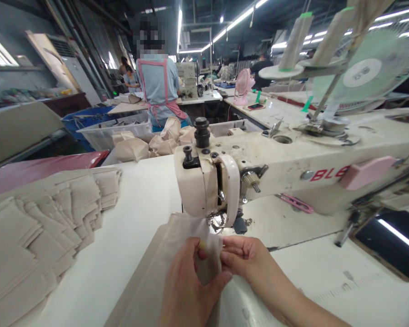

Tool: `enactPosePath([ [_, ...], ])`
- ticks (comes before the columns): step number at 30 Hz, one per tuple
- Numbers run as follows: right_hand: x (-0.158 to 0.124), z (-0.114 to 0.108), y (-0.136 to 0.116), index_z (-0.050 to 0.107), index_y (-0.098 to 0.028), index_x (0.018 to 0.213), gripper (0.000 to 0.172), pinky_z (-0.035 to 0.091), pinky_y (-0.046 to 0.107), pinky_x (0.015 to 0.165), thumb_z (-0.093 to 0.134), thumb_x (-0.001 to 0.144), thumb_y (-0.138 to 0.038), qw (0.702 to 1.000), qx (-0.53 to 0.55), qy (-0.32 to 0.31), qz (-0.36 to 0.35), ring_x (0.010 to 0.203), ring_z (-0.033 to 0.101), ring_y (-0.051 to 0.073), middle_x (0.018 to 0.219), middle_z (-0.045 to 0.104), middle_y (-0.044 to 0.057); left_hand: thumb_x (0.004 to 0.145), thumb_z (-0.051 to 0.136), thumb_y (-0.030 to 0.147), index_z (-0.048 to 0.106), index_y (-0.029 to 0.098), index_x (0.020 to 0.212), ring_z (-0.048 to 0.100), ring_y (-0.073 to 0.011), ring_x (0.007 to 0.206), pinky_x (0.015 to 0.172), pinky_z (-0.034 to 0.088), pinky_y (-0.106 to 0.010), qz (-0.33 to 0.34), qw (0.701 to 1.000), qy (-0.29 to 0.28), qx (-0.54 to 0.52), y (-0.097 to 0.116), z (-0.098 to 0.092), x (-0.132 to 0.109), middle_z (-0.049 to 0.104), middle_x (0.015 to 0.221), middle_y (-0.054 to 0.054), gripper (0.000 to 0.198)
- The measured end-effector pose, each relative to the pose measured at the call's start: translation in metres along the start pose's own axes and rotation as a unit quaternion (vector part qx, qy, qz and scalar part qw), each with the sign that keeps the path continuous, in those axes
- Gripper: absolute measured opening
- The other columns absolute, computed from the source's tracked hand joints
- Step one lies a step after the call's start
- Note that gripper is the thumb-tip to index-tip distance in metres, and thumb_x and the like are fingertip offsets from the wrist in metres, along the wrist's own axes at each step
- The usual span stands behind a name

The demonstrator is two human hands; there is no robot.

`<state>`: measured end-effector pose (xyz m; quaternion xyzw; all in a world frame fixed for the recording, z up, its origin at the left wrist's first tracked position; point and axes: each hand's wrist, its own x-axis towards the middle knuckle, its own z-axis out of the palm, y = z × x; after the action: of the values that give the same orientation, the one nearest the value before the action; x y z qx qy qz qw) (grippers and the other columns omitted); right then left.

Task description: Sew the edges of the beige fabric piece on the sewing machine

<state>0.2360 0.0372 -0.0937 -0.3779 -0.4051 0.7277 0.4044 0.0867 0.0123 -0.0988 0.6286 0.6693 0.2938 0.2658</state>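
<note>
A beige fabric piece [146,277] lies on the white sewing machine bed, its far edge reaching under the head of the sewing machine [194,186]. My left hand [194,281] is on the fabric, thumb and fingers curled around a fold of it. Something yellowish shows at its index fingertip. Just right of it, my right hand [243,256] pinches the fabric's right edge between thumb and fingers, close in front of the presser foot area. The needle itself is hidden behind the machine's white guard [232,190].
Stacked beige fabric pieces [54,218] fan out at left. Behind the machine, a bin holds sewn beige pieces [132,147]. Pink thread snips [296,203] lie under the machine arm. Thread cones [296,43] and a large fan [368,68] stand at right. A person in an apron [157,86] stands ahead.
</note>
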Motion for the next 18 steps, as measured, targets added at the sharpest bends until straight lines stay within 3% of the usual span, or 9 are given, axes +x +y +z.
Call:
enactPosePath([
  [6, 0.003, -0.002, 0.002, 0.077, -0.02, 0.095, 0.025, 0.052, 0.026, 0.065, 0.071, 0.07, -0.024, 0.998, -0.05, 0.035, -0.003, 0.065, 0.069, 0.017, 0.073, 0.075, 0.001, 0.075, 0.055, 0.017, 0.055, 0.021, 0.082, 0.057, -0.0165, 0.061, 0.056, 0.043, -0.027, 0.034, 0.999, -0.024, -0.021, 0.002, 0.0, 0.008, 0.059, 0.069, 0.002, 0.009],
  [8, 0.003, -0.002, 0.002, 0.078, -0.02, 0.094, 0.024, 0.052, 0.025, 0.063, 0.072, 0.071, -0.025, 0.997, -0.055, 0.049, -0.003, 0.065, 0.068, 0.017, 0.075, 0.075, 0.001, 0.081, 0.052, 0.018, 0.057, 0.02, 0.08, 0.057, -0.0153, 0.061, 0.057, 0.045, -0.026, 0.068, 0.997, 0.001, -0.046, 0.0, 0.002, 0.006, 0.06, 0.069, 0.001, 0.005],
  [13, 0.005, 0.003, 0.001, 0.079, -0.02, 0.088, 0.027, 0.054, 0.03, 0.069, 0.077, 0.069, -0.04, 0.999, -0.022, 0.046, 0.0, 0.07, 0.069, 0.021, 0.074, 0.074, 0.002, 0.088, 0.052, 0.015, 0.062, 0.019, 0.085, 0.06, -0.0115, 0.068, 0.061, 0.05, -0.019, 0.228, 0.966, 0.087, -0.08, -0.004, 0.01, 0.0, 0.062, 0.079, -0.001, 0.012],
  [16, 0.005, 0.005, 0.0, 0.079, -0.019, 0.085, 0.032, 0.055, 0.032, 0.07, 0.081, 0.065, -0.045, 0.999, -0.01, 0.047, 0.013, 0.07, 0.069, 0.023, 0.071, 0.073, 0.002, 0.088, 0.052, 0.012, 0.063, 0.018, 0.085, 0.06, -0.0098, 0.067, 0.061, 0.05, -0.017, 0.263, 0.952, 0.125, -0.099, -0.006, 0.015, 0.001, 0.062, 0.078, -0.001, 0.013],
  [18, 0.005, 0.004, 0.001, 0.079, -0.018, 0.082, 0.033, 0.055, 0.034, 0.07, 0.081, 0.064, -0.045, 0.998, -0.008, 0.051, 0.023, 0.067, 0.069, 0.023, 0.068, 0.073, 0.003, 0.087, 0.054, 0.009, 0.063, 0.018, 0.088, 0.062, -0.0102, 0.071, 0.065, 0.052, -0.017, 0.276, 0.95, 0.117, -0.089, -0.006, 0.016, 0.002, 0.062, 0.081, -0.002, 0.013],
])
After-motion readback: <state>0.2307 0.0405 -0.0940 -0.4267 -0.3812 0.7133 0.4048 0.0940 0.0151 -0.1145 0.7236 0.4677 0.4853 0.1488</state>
